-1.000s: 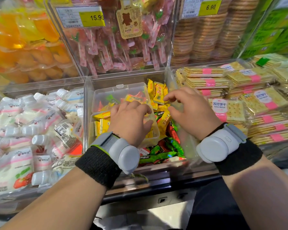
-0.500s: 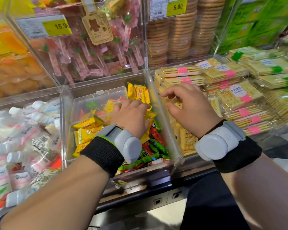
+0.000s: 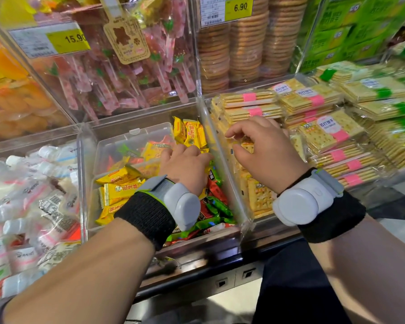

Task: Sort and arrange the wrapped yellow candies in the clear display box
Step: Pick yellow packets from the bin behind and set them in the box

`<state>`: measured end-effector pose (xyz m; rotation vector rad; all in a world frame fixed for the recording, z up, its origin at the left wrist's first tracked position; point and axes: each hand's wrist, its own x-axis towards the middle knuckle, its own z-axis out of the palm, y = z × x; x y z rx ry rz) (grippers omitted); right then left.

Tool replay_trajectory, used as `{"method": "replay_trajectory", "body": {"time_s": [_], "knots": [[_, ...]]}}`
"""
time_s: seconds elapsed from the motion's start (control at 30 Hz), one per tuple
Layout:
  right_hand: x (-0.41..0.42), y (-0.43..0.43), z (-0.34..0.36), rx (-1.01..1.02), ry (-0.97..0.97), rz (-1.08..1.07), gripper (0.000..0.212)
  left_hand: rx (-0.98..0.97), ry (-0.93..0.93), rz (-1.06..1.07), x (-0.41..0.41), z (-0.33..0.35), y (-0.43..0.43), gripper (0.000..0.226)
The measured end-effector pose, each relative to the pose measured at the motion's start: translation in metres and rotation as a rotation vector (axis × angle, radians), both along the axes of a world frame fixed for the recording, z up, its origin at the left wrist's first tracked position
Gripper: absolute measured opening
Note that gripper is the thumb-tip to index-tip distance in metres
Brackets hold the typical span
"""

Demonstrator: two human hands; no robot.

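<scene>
— Where do we stand?
— Our left hand (image 3: pixel 185 164) is down in the clear box (image 3: pixel 126 136), knuckles up, fingers curled over the yellow candies (image 3: pixel 119 190). The fingertips are hidden, so we cannot tell if it holds one.
— And our right hand (image 3: pixel 267 150)?
— It hovers above the divider (image 3: pixel 237 206), fingers loosely bent, holding nothing.
— What is our best way on?
— We'd lift one candy at a time and lay it flat beside the stack, keeping the green wrappers (image 3: pixel 218 204) out.

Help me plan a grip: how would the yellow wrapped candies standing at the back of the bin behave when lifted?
The yellow candies are probably light, being small flat packs. Their glossy film likely slips against neighbours. Standing on edge beside the clear divider, they may topple if nudged.
</scene>
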<state>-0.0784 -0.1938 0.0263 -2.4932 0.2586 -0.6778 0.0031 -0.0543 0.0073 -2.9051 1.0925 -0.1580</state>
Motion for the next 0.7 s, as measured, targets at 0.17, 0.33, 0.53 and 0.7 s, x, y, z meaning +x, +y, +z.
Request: {"method": "replay_trajectory", "body": {"time_s": [0.17, 0.33, 0.53, 0.7], "knots": [[-0.001, 0.001, -0.001, -0.009, 0.007, -0.001, 0.023, -0.007, 0.012, -0.018, -0.002, 0.004, 0.003, 0.030], [-0.002, 0.005, 0.000, -0.029, 0.015, 0.010, 0.023, -0.063, 0.012, -0.048, -0.002, 0.010, 0.010, 0.028], [-0.002, 0.016, 0.003, -0.048, 0.049, 0.029, 0.024, -0.124, 0.003, -0.047, -0.004, 0.017, 0.019, 0.028], [-0.002, 0.024, 0.005, -0.052, 0.061, 0.048, 0.025, -0.216, -0.017, -0.061, -0.007, 0.020, 0.027, 0.026]]}}
